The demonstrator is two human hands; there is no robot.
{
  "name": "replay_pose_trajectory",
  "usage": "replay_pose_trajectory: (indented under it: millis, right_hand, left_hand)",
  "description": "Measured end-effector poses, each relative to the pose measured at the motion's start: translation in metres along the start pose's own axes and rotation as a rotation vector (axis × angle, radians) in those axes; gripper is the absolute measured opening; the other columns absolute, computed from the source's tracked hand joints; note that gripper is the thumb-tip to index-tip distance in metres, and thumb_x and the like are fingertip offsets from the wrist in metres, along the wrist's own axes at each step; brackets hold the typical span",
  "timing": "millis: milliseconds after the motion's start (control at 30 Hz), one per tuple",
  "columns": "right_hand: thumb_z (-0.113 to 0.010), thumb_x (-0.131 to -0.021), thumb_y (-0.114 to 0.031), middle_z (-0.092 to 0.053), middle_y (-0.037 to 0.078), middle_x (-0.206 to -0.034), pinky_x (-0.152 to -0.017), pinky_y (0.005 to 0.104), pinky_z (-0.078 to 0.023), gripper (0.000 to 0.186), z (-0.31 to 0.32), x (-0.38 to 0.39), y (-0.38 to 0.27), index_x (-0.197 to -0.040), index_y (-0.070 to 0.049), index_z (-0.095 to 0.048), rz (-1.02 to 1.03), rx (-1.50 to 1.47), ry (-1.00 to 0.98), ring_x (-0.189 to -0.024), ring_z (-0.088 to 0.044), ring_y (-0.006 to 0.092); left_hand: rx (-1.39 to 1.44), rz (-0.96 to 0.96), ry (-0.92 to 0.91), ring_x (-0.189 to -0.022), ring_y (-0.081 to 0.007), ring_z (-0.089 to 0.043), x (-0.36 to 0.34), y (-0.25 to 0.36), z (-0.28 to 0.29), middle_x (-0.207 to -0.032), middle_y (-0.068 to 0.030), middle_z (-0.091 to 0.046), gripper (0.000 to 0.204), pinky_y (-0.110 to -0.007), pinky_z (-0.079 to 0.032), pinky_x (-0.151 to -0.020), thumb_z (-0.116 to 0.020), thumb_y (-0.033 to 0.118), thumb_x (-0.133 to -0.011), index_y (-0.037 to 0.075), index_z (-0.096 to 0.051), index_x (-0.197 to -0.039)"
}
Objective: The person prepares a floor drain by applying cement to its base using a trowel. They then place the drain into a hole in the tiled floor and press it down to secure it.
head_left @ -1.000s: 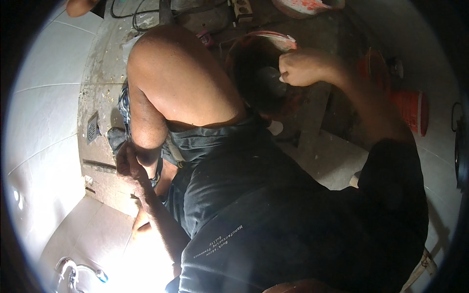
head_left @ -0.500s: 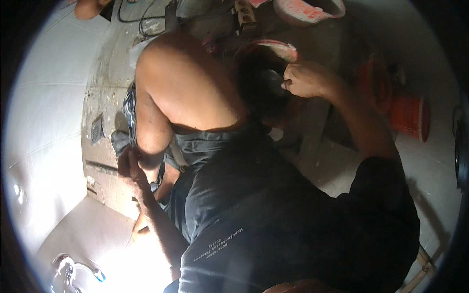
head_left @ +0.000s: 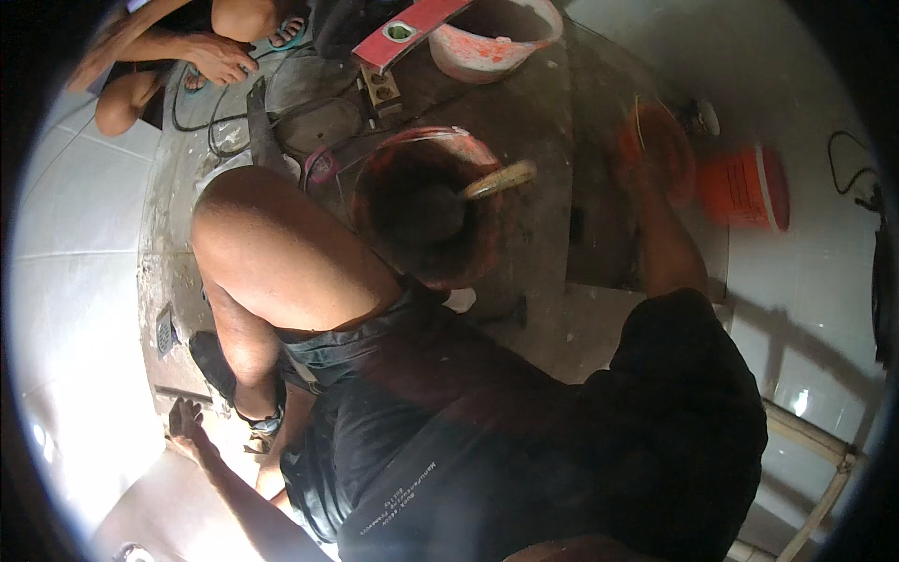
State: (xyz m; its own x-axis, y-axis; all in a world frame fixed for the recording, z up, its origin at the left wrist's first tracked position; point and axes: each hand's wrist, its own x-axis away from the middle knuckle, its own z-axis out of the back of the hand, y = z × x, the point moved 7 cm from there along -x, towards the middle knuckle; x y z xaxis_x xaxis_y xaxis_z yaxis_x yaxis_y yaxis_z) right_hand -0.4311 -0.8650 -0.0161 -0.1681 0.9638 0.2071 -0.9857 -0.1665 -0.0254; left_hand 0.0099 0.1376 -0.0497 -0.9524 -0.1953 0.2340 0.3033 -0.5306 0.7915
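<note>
My left hand (head_left: pixel 187 420) is low at the left, below my bent leg, near the pale floor edge and a drain grate (head_left: pixel 165 330). Its fingers are curled, their contents unclear. My right hand (head_left: pixel 639 173) is motion-blurred at a small orange bucket (head_left: pixel 682 155); I cannot tell what it holds. Left of it, a paint-stained bucket (head_left: pixel 445 140) contains a dark grey substance and a tool with a pale handle (head_left: pixel 498 178), now out of my hand.
At top left are a co-worker's hand (head_left: pixel 225 61) and legs, near cables. A red spirit level (head_left: pixel 379 51), white bucket (head_left: pixel 496 66) and power strip (head_left: pixel 382 89) lie ahead. An orange pail (head_left: pixel 744 187) is at right, bamboo poles (head_left: pixel 810 426) lower right, tiled walls both sides.
My right hand has left the handle in the large bucket and moved right. My left hand has moved down-left from my shin. The view has shifted, showing more of the co-worker.
</note>
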Motion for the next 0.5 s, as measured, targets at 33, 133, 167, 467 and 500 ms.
replay_pose_trajectory:
  millis: [33, 133, 167, 467, 500]
  right_hand:
    - [-0.060, -0.100, -0.049, -0.068, 0.019, -0.121, -0.088, 0.0447, -0.054, 0.057, -0.003, 0.002, 0.009, -0.126, 0.001, -0.061, -0.021, 0.035, -0.018, -0.100, -0.068, 0.0308]
    - [-0.057, -0.101, -0.048, -0.067, 0.019, -0.123, -0.090, 0.0452, -0.053, 0.057, -0.002, 0.003, 0.021, -0.129, 0.001, -0.059, -0.036, 0.102, -0.041, -0.103, -0.067, 0.0310]
    - [-0.056, -0.102, -0.048, -0.067, 0.019, -0.124, -0.091, 0.0454, -0.052, 0.057, -0.001, -0.001, 0.020, -0.130, 0.001, -0.058, -0.029, 0.119, -0.048, -0.104, -0.066, 0.0311]
    - [-0.047, -0.107, -0.046, -0.063, 0.018, -0.132, -0.098, 0.0470, -0.049, 0.058, -0.010, 0.018, 0.012, -0.141, 0.001, -0.052, 0.121, 0.110, -0.188, -0.114, -0.062, 0.0317]
    - [-0.046, -0.107, -0.045, -0.063, 0.018, -0.132, -0.099, 0.0472, -0.049, 0.058, -0.007, 0.020, 0.006, -0.142, 0.001, -0.051, 0.156, 0.087, -0.216, -0.115, -0.062, 0.0318]
  left_hand:
    - [0.002, 0.045, 0.033, -0.095, -0.0252, -0.070, -0.002, -0.004, 0.010, -0.113, -0.0158, -0.073, 0.037, -0.042, -0.054, -0.087, -0.064, 0.028, -0.102, 0.002, -0.067, -0.129]
    - [0.016, 0.168, 0.132, -0.102, -0.0278, -0.070, -0.003, -0.019, 0.040, -0.120, -0.0172, -0.071, 0.036, -0.043, -0.054, -0.090, -0.059, 0.023, -0.104, 0.001, -0.064, -0.132]
    - [0.016, 0.187, 0.155, -0.104, -0.0284, -0.070, -0.001, -0.024, 0.049, -0.121, -0.0175, -0.071, 0.038, -0.044, -0.053, -0.092, -0.059, 0.025, -0.104, 0.001, -0.063, -0.133]
    - [-0.028, 0.312, 0.238, -0.100, -0.0248, -0.069, 0.034, -0.052, 0.065, -0.116, -0.0138, -0.071, 0.036, -0.044, -0.052, -0.094, -0.059, 0.026, -0.103, 0.004, -0.065, -0.131]
    - [-0.023, 0.292, 0.242, -0.096, -0.0245, -0.069, 0.034, -0.055, 0.069, -0.113, -0.0129, -0.071, 0.035, -0.043, -0.052, -0.091, -0.060, 0.026, -0.104, 0.004, -0.065, -0.130]
